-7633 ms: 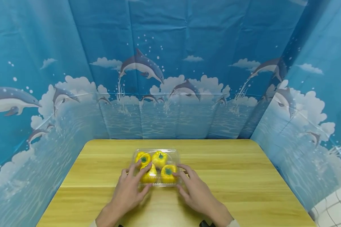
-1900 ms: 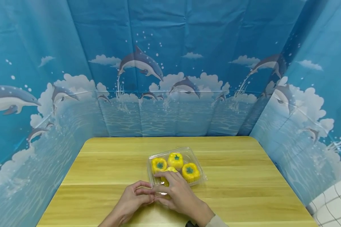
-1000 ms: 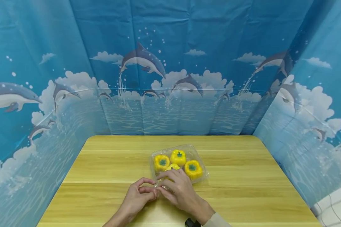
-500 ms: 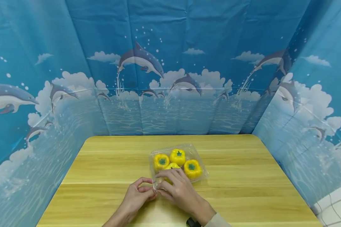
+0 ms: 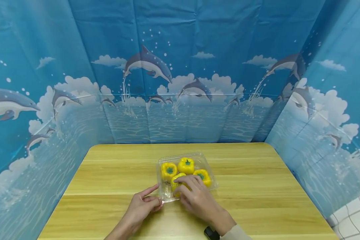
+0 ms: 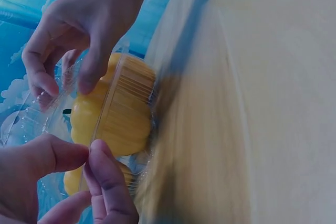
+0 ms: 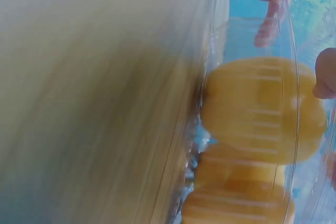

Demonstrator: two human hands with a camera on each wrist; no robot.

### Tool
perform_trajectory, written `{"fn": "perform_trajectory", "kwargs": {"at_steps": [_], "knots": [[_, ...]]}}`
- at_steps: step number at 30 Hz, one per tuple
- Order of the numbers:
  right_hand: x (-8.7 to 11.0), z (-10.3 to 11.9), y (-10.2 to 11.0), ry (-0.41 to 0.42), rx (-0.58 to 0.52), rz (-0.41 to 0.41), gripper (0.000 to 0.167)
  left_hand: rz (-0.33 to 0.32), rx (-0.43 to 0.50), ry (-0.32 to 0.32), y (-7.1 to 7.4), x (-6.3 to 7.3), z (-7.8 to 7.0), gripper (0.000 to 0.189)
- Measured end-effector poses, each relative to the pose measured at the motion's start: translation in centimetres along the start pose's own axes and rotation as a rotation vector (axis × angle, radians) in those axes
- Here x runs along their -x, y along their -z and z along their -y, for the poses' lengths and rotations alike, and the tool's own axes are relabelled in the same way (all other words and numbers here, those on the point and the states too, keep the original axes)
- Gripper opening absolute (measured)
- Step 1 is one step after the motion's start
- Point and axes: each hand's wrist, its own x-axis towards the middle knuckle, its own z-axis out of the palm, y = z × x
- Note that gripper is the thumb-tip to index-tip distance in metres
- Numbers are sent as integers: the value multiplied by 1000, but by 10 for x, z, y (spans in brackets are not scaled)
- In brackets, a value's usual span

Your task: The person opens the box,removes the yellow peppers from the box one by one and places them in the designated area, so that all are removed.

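Observation:
A clear plastic container [image 5: 168, 191] holding several yellow bell peppers [image 5: 186, 165] sits slightly turned on the table. At its near left corner my left hand [image 5: 144, 206] pinches the rim between thumb and fingers, as the left wrist view also shows. My right hand [image 5: 199, 200] is bent over the container's front part, fingers curved above the lid and thumb spread toward the front side. Whether it grips the clear lid or only touches it is not distinguishable. The right hand partly covers the front pepper [image 5: 175, 183] and the right pepper [image 5: 206, 181].
The wooden table [image 5: 252, 200] extends around the container. Blue dolphin-print curtain [image 5: 174, 123] hangs along the back and both sides. A black wrist device [image 5: 211, 232] is on the right wrist. White tiling [image 5: 352, 218] shows at lower right.
Earlier the container lay straight and farther left. Both hands were together at its near left corner; the right hand has since shifted right, while the left hand keeps its pinch.

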Motion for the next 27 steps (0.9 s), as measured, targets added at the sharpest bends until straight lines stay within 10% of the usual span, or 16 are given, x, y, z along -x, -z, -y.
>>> {"fn": "perform_trajectory", "kwargs": {"at_steps": [11, 27], "knots": [[16, -12, 13, -148, 67, 41, 66, 31, -31, -5, 8, 0, -3, 82], [30, -26, 30, -320, 36, 63, 68, -29, -154, -37, 4, -1, -9, 92]]}}
